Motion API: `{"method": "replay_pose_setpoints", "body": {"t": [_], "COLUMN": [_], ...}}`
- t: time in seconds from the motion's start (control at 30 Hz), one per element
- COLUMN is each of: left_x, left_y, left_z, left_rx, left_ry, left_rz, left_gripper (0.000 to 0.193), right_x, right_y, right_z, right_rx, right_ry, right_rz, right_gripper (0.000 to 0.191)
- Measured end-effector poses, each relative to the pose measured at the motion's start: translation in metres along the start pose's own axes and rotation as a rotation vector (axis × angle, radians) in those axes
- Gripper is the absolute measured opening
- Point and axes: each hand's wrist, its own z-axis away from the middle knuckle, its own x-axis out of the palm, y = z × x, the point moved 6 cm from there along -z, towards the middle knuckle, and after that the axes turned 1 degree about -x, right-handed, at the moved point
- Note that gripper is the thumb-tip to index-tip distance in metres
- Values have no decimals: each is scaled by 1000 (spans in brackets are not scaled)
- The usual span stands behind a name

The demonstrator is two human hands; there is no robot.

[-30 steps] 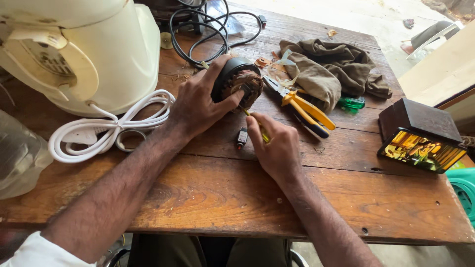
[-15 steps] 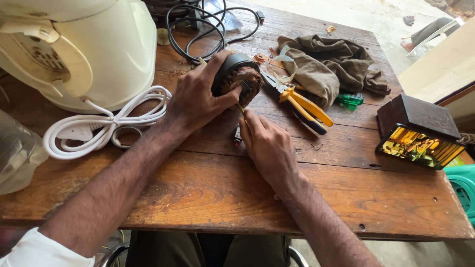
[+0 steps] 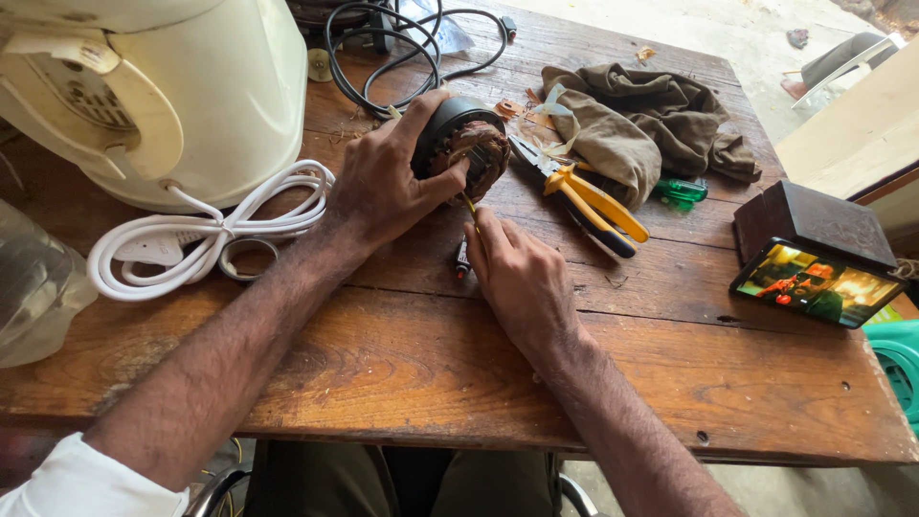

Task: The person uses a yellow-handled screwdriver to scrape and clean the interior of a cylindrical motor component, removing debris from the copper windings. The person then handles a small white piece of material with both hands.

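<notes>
My left hand [image 3: 388,182] grips a round black motor stator with copper windings [image 3: 466,146], tilted on the wooden table [image 3: 402,364]. My right hand [image 3: 522,278] holds a thin yellow-handled tool [image 3: 469,205] whose tip touches the windings. A small dark part [image 3: 462,260] lies on the table just left of my right hand, partly hidden by it.
A cream appliance body [image 3: 153,91] with a coiled white power cord [image 3: 206,235] stands at the left. Black cable [image 3: 383,48] lies behind, yellow-handled pliers [image 3: 589,196] and an olive cloth [image 3: 641,120] to the right. A phone with a lit screen [image 3: 814,284] leans on a dark box [image 3: 814,220].
My right hand has slid up towards the motor stator, bringing the tool tip to the windings. My left hand keeps its grip on it.
</notes>
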Motion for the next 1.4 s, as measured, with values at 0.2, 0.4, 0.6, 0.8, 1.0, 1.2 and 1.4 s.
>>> {"method": "replay_pose_setpoints", "body": {"t": [0.2, 0.4, 0.6, 0.8, 1.0, 1.2, 1.4], "left_x": [5, 2, -18, -27, -19, -15, -12], "left_y": [-9, -4, 10, 19, 15, 11, 8], "left_z": [-1, -5, -1, 8, 9, 12, 14], "left_rx": [-68, -33, -38, 28, 32, 38, 30], "left_ry": [-32, -24, -32, -66, -116, -103, -99], "left_rz": [11, 37, -50, 33, 39, 28, -13], "left_gripper": [61, 59, 78, 81, 73, 76, 79], "right_x": [2, -6, -21, -40, -43, -39, -29], "right_y": [1, -7, -9, -8, -7, -7, -3], "right_z": [1, -4, -8, -3, -1, 1, 0], "right_rx": [35, -22, 23, 37, 39, 1, 29], "right_ry": [-37, 31, 78, 180, 174, 157, 88], "right_rz": [-7, 53, -6, -114, -116, -127, -164], "right_gripper": [21, 25, 17, 13, 12, 15, 16]}}
